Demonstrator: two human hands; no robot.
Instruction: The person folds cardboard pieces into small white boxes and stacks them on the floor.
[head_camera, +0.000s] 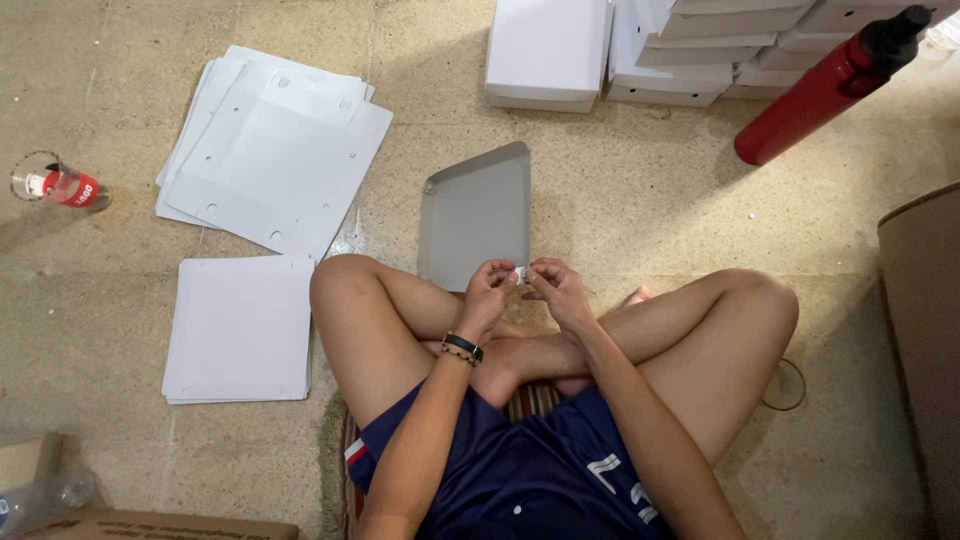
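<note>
Beyond your fingertips the grey folded cardboard tray (478, 215) leans on the floor. Your left hand (488, 292) and right hand (556, 288) meet just before it, fingers closed together pinching a small white piece (521, 273) between them.

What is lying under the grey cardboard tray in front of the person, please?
The grey cardboard tray rests on the tan tiled floor, which shows all around it. Its near edge is covered by the left hand, and whatever lies beneath the tray is hidden.
</note>
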